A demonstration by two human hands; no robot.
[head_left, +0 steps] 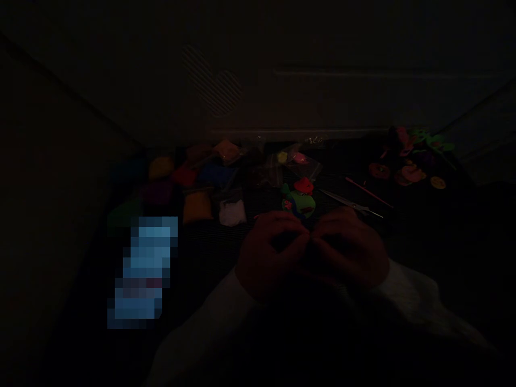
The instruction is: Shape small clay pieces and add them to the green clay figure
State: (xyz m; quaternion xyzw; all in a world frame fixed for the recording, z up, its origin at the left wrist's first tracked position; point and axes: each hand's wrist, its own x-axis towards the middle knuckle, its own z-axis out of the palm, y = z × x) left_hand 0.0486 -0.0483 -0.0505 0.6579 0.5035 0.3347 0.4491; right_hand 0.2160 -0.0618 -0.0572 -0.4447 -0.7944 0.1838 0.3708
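The scene is very dark. My left hand [274, 252] and my right hand [350, 244] meet fingertip to fingertip over the dark table. Thumb and fingers are pinched together on each, and whatever lies between the tips is too small and dim to make out. Just beyond them sits a green clay figure [301, 204] with a red top piece [303, 186]. A pair of scissors [350, 204] lies behind my right hand, with a thin pink stick [368, 192] beside it.
Bags of coloured clay, among them an orange one [197, 207], a white one [232, 210] and a blue one [216, 174], cover the left and back. A blurred bright screen [145, 271] lies at left. Colourful clay pieces [411, 173] are grouped at back right.
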